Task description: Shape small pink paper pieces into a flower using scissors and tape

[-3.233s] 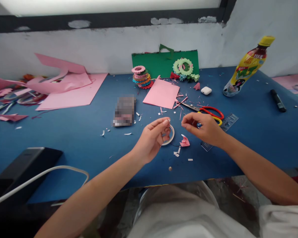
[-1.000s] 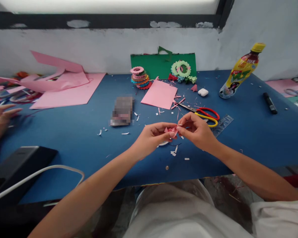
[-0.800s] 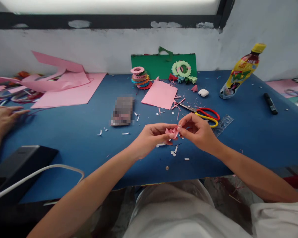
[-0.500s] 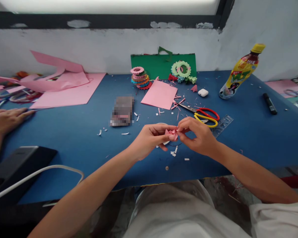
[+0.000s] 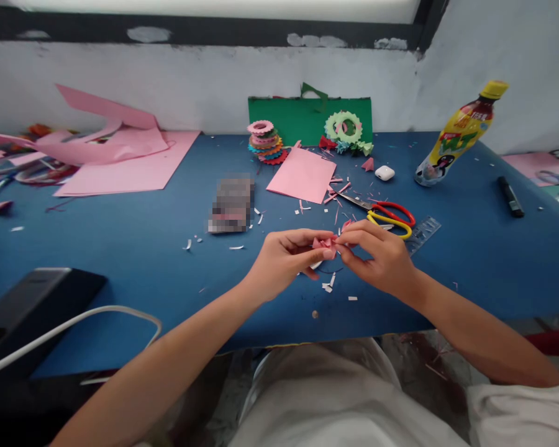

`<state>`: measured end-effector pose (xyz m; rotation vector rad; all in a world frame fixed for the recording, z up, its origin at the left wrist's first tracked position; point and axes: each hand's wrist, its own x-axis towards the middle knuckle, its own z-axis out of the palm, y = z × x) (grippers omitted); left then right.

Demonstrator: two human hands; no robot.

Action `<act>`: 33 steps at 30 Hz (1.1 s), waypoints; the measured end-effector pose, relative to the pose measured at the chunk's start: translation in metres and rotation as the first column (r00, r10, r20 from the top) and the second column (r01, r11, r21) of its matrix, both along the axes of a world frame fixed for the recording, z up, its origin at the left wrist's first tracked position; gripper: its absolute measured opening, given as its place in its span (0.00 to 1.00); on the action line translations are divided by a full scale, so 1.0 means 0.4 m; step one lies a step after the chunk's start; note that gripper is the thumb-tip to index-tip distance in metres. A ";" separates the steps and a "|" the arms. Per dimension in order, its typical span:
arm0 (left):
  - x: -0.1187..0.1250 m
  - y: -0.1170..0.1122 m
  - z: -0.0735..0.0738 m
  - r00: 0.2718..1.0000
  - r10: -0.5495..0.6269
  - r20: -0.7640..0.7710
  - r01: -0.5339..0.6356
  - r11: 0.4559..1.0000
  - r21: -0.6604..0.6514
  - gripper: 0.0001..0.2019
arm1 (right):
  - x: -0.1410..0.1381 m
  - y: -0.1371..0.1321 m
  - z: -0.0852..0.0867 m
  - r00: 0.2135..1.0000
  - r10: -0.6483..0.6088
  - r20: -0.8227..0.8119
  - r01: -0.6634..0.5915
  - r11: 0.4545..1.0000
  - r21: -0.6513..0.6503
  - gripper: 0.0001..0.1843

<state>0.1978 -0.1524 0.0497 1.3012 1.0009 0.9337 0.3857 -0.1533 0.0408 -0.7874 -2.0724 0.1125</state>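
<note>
Near the front edge of the blue table (image 5: 177, 282), white scraps (image 5: 327, 287) are scattered. Just beyond and above these, a folded pink paper (image 5: 325, 244) is pinched between thumb and fingers of the half-closed left hand (image 5: 283, 261); its right side is met by the nearly closed fingertips of the right hand (image 5: 386, 256), though whether it is gripped there cannot be told. Farther back, scissors (image 5: 373, 207) are laid beside a clear ruler (image 5: 425, 233). Beyond, a pink sheet (image 5: 302, 176) is backed by an upright green board (image 5: 291, 118).
</note>
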 end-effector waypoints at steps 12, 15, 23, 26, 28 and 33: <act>0.005 -0.003 -0.004 0.999 0.026 -0.022 -0.026 1.000 0.000 0.16 | -0.004 0.000 -0.002 0.997 -0.049 0.064 0.049 0.999 0.005 0.07; 0.005 -0.003 -0.005 1.000 0.018 -0.017 -0.018 1.000 -0.001 0.16 | -0.003 0.001 -0.002 0.995 -0.050 0.083 0.049 0.999 0.010 0.06; 0.006 -0.002 -0.005 1.000 0.013 -0.017 -0.013 1.000 -0.009 0.18 | -0.006 0.001 -0.006 0.990 -0.093 0.106 0.091 0.996 0.027 0.06; 0.005 -0.001 -0.005 1.000 0.004 -0.006 -0.004 1.000 -0.027 0.18 | -0.006 0.001 -0.009 0.987 -0.110 0.116 0.105 0.993 0.053 0.06; 0.005 -0.001 -0.005 1.000 0.000 0.013 0.000 0.999 -0.039 0.17 | -0.005 0.000 -0.009 0.985 -0.124 0.120 0.116 0.990 0.078 0.07; 0.005 0.001 -0.003 0.999 0.002 0.034 -0.001 0.998 -0.055 0.16 | -0.004 -0.002 -0.006 0.977 -0.151 0.149 0.131 0.981 0.140 0.09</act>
